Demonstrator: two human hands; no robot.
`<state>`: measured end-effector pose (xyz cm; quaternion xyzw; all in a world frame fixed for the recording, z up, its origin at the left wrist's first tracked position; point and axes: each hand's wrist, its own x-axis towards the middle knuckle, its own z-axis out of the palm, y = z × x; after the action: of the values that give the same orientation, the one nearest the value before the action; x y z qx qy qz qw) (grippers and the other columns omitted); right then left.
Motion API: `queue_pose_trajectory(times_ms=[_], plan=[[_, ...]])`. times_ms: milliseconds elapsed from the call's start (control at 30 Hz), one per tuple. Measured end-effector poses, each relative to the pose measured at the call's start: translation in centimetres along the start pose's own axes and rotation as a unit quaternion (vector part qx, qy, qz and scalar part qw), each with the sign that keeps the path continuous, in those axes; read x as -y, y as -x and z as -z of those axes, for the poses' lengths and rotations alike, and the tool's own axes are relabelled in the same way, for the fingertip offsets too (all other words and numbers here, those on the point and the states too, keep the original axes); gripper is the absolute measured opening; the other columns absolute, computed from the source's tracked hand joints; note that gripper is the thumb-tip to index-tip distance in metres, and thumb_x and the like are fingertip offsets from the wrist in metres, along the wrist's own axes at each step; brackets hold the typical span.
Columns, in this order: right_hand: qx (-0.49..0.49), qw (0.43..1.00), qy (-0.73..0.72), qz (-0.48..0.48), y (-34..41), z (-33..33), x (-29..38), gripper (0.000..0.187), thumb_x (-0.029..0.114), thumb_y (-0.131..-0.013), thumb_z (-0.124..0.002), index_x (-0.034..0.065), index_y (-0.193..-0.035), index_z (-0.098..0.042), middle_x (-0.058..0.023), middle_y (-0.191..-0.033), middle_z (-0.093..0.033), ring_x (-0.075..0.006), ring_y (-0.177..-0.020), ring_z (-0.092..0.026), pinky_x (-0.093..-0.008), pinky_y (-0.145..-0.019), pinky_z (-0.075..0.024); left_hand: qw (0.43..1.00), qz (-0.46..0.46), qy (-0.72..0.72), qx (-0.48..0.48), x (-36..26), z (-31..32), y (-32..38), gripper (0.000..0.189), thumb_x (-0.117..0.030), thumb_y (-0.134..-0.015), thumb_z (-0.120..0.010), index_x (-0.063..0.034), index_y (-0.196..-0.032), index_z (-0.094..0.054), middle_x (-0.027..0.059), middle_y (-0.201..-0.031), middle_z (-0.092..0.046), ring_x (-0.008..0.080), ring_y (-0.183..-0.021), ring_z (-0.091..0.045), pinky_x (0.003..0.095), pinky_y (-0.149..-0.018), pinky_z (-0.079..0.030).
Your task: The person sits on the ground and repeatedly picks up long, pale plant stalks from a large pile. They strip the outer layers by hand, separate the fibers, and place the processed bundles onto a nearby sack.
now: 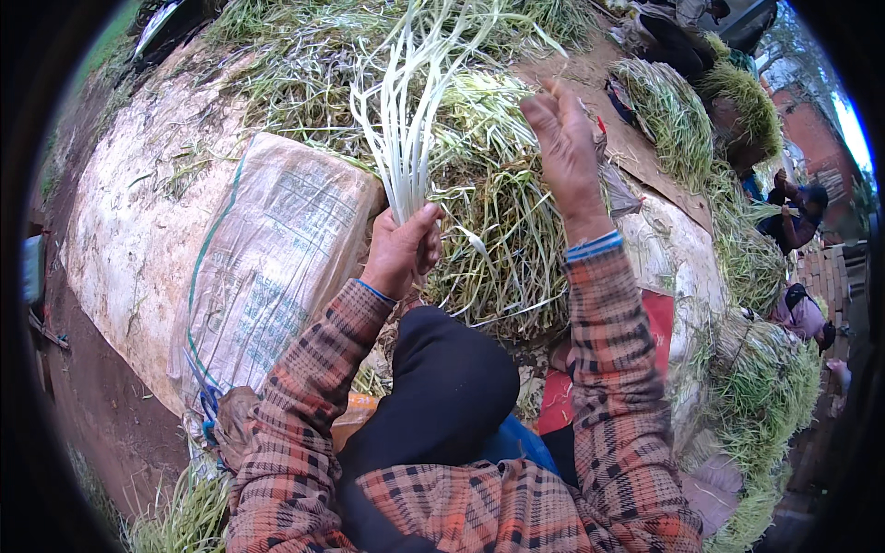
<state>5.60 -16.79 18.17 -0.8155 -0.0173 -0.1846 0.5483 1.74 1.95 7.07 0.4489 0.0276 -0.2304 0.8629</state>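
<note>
My left hand (pixel 404 249) is closed around the lower ends of a bunch of pale green-white plant stalks (pixel 408 138), which fan upward from my fist. To the right, my right hand (pixel 563 142) is raised with its palm toward the bunch and its fingers bent and blurred. I see nothing in it, and it is apart from the bunch. Under and between my hands lies a heap of green and yellowed stalks (pixel 511 249), with a paler pile (pixel 484 104) behind it.
A woven plastic sack (pixel 276 235) lies at the left on a pale, soiled sheet (pixel 145 214), with blue-handled scissors (pixel 207 394) near its lower corner. Large green bundles (pixel 671 117) line the right. Other people (pixel 795 211) sit beyond them. Brown cardboard (pixel 664 186) lies at the right.
</note>
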Motion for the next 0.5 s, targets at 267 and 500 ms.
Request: queue_pose_trajectory(times_ms=[267, 500], plan=[[0.075, 0.951, -0.11, -0.279, 14.4, -4.3, -8.4, 0.034, 0.03, -0.09, -0.054, -0.0006, -0.104, -0.048, -0.0117, -0.088, -0.056, -0.0178, -0.081, -0.058, -0.0301, -0.068, -0.0474, 0.979, -0.001, 0.198, -0.056, 6.9, -2.7, -3.9, 0.017, -0.017, -0.09, -0.053, -0.0002, -0.095, -0.052, 0.0035, -0.064, -0.049, 0.0162, -0.059, -0.051, 0.0295, -0.059, -0.047], [0.037, 0.988, 0.057, -0.138, 9.6, 0.6, -13.1, 0.056, 0.04, -0.086, -0.056, -0.0068, -0.116, -0.046, -0.0136, -0.089, -0.058, -0.0206, -0.079, -0.058, -0.0325, -0.069, -0.0484, 0.997, -0.002, 0.073, 0.018, 2.8, -0.2, -4.4, 0.021, -0.018, -0.089, -0.055, -0.001, -0.102, -0.053, 0.0018, -0.056, -0.045, 0.0198, -0.064, -0.055, 0.0308, -0.055, -0.048]])
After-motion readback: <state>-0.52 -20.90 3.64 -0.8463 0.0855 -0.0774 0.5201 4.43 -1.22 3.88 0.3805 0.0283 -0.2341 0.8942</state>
